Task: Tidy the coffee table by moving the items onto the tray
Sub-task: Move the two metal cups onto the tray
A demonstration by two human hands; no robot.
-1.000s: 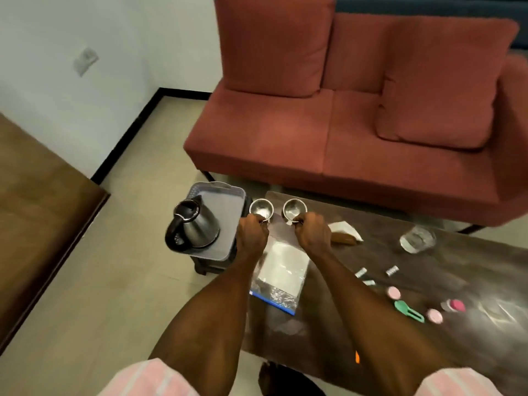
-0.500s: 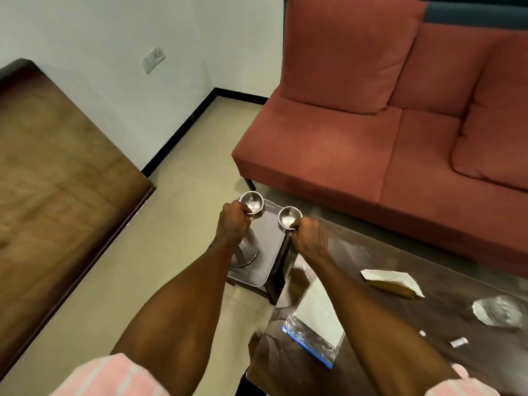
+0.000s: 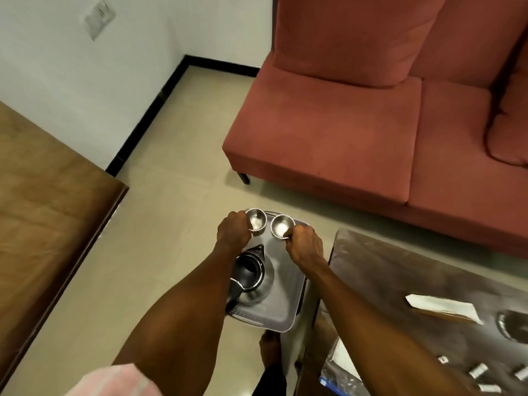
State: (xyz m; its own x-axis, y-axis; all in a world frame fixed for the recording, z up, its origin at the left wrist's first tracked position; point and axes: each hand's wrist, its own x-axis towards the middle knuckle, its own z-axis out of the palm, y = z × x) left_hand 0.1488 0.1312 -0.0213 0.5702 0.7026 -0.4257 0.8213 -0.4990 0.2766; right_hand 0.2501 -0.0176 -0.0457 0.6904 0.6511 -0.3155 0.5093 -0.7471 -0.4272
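Observation:
My left hand (image 3: 233, 233) grips a small steel cup (image 3: 256, 220) at its near side. My right hand (image 3: 305, 244) grips a second steel cup (image 3: 281, 226) the same way. Both cups are upright over the far end of the grey tray (image 3: 285, 304), which stands left of the dark coffee table (image 3: 414, 284); whether they touch the tray I cannot tell. A steel kettle (image 3: 251, 277) with a black lid and handle sits on the tray, just below my hands.
On the table lie a white paper packet (image 3: 444, 308), a clear plastic bag (image 3: 337, 370) at the near corner and several small sachets (image 3: 478, 371). A red sofa (image 3: 357, 124) stands behind. A wooden surface (image 3: 43, 210) fills the left. My foot (image 3: 270, 345) is below the tray.
Both hands have carried the two cups from the table's left end leftward over the tray. The camera has swung left and closer, so the kettle now shows below my hands.

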